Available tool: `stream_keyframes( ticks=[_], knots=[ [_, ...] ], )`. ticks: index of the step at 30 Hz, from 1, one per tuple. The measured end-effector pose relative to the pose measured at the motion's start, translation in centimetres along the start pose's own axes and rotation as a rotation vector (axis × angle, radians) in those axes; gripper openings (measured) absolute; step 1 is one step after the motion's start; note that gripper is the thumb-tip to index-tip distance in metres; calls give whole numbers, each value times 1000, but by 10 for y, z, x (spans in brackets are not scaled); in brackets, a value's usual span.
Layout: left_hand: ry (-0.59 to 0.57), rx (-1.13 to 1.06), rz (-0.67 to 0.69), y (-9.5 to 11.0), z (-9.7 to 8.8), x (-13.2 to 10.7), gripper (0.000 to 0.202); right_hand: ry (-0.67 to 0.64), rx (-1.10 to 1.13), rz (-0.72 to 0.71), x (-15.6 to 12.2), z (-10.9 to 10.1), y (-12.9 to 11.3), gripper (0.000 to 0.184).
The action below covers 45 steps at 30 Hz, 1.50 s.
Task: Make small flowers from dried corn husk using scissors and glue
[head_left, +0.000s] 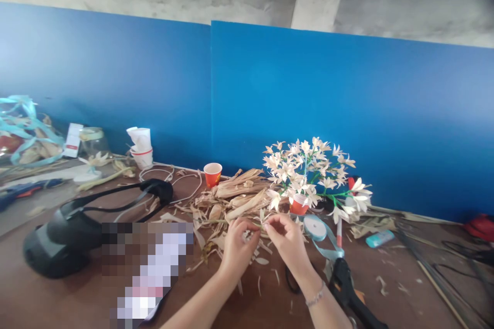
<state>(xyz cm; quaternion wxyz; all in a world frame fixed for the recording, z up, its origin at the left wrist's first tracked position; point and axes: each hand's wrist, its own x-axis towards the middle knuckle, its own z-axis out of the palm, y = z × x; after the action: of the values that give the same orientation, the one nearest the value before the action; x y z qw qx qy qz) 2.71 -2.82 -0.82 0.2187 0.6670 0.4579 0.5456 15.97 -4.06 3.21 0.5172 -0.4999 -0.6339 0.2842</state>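
Observation:
My left hand point(240, 248) and my right hand point(288, 247) meet above the table, thumb and fingers of each pinched together. Between the fingertips runs a thin greenish stem point(261, 226), too small to make out fully. Behind them lies a heap of dried corn husks point(241, 203), with scraps scattered under my hands. Just beyond my right hand, a bunch of pale husk flowers point(304, 164) on green stems stands in a red paper cup point(298, 205). A roll of light blue ribbon point(315, 227) lies beside that hand.
A black glue gun point(349, 288) lies by my right forearm. Left are a phone point(154, 277), partly blurred out, and a black strapped device point(65, 241). An orange paper cup point(212, 176) and white cups point(142, 157) stand near the blue partition point(309, 87).

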Motion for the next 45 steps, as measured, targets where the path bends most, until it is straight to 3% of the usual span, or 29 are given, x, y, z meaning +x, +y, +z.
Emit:
stream_keyframes(
  ticks=[26,45],
  knots=[
    [-10,-20,13,4,-1,0,8,75,-101,-101,0,1,5,10],
    [-14,-41,25,-1,2,1,8,11,-100,-118,2,-3,8,10]
  ],
)
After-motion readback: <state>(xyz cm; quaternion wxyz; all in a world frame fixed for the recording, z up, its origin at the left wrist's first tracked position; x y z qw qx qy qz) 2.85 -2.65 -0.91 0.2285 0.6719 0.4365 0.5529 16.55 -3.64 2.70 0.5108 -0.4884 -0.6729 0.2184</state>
